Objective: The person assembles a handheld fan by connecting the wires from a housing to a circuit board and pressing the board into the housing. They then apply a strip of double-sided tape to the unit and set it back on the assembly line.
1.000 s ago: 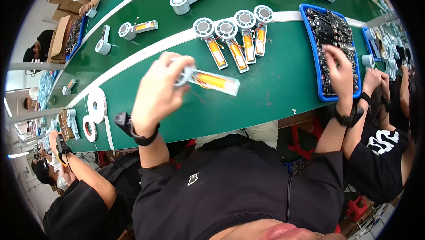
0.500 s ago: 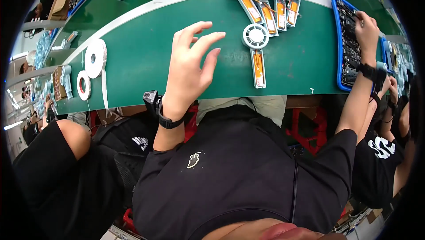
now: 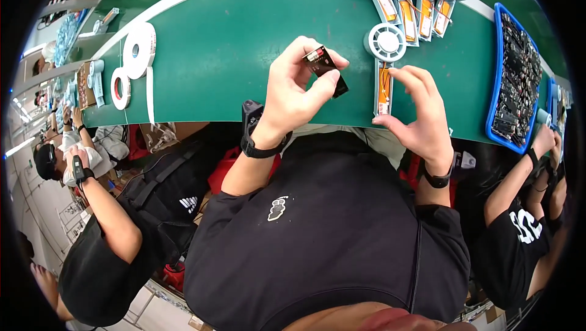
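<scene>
Step in hand, by my reading: bringing a small dark circuit board (image 3: 322,65) together with a light blue fan-like unit (image 3: 383,69), the two not yet joined; the unit lies on the green table (image 3: 244,56) in front of the person, round head away from the body, handle toward the near edge; the handle's channel is open, an orange cell (image 3: 383,83) and thin wires showing inside it — no board seen in there. Next move, judged from this pose, would call for steadying or lifting the unit with the right, then turning the board into line with the channel, wires kept clear. Left hand (image 3: 290,96): fingers curled, thumb and fingers pinching the board, which is held tilted to the left of the unit and apart from it. Right hand (image 3: 425,120): thumb and fingers spread in a wide C by the handle, thumb near its lower end, fingertips by its right side; nothing gripped — whether the tips touch the handle, cannot tell. Beyond the unit, four similar units (image 3: 425,16) lie side by side, orange cells exposed; to the right, a blue tray (image 3: 494,87) filled with dark boards (image 3: 517,80).
</scene>
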### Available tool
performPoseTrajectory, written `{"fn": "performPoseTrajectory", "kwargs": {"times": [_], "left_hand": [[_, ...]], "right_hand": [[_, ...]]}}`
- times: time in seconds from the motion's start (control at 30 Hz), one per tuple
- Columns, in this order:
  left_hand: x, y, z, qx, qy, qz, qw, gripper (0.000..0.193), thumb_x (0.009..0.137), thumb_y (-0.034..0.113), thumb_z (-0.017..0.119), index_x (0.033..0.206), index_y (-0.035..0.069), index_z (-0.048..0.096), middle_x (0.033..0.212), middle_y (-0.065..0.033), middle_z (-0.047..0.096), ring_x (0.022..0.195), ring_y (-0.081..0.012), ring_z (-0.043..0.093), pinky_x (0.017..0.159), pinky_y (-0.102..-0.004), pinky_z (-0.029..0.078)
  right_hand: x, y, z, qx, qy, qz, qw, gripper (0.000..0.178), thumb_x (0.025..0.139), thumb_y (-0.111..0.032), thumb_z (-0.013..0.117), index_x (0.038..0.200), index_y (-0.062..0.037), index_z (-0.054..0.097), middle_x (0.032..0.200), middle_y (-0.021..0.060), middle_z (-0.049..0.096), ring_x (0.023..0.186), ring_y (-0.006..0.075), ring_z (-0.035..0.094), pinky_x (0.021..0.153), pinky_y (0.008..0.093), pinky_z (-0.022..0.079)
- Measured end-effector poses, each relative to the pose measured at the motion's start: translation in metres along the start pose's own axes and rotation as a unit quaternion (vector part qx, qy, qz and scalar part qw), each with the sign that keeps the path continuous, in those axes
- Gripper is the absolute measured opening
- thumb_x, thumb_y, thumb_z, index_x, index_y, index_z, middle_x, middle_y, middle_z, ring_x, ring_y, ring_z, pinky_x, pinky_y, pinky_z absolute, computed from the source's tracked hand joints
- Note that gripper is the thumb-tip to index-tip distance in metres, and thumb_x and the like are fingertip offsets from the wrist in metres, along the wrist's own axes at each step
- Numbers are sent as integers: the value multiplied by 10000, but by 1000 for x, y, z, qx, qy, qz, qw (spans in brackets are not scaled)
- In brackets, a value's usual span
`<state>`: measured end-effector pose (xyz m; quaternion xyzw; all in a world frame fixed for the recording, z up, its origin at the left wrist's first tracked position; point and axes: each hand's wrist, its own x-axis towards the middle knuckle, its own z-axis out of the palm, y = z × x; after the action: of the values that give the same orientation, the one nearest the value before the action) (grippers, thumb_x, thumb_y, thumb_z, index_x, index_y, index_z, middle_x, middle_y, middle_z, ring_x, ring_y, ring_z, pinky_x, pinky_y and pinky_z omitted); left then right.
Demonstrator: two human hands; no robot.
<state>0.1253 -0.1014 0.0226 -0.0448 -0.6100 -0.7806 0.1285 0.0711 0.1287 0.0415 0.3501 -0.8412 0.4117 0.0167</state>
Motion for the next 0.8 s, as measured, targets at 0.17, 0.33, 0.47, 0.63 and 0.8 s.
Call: {"fn": "performPoseTrajectory", "kwargs": {"times": [0.17,0.33,0.47,0.63,0.8], "left_hand": [[3,3,9,83,-28,-194,977,254,877,-82,577,1113,12,588,906,-51,577,837,-96,614,732,-248,522],[2,-29,17,169,-66,-108,977,234,855,0,648,1081,33,595,886,-32,546,659,-78,483,602,-254,439],[5,-23,34,156,-55,-111,980,226,834,37,694,1043,37,609,900,-40,545,603,-89,450,549,-262,405],[7,-21,40,187,-110,-117,969,236,871,-4,676,1094,43,617,932,-3,575,564,-34,411,518,-232,358],[8,-35,45,242,-76,-6,967,218,864,21,715,1061,43,625,913,-11,612,535,-34,407,492,-238,341]], "right_hand": [[4,28,-5,-57,-69,-98,991,377,690,-9,849,1042,-38,719,947,100,688,826,249,622,709,335,504],[21,42,-8,23,-35,-60,997,223,707,9,829,905,-29,731,874,83,691,768,244,624,672,347,499],[23,55,-14,13,-71,-67,995,223,715,10,824,911,-23,725,860,93,694,743,239,631,662,342,500],[19,48,-18,39,-92,-42,994,210,748,43,792,935,-8,714,866,104,700,762,243,653,676,337,511],[17,36,-15,81,-72,-10,994,183,793,84,740,955,7,703,871,107,704,777,228,667,699,323,521]]}}
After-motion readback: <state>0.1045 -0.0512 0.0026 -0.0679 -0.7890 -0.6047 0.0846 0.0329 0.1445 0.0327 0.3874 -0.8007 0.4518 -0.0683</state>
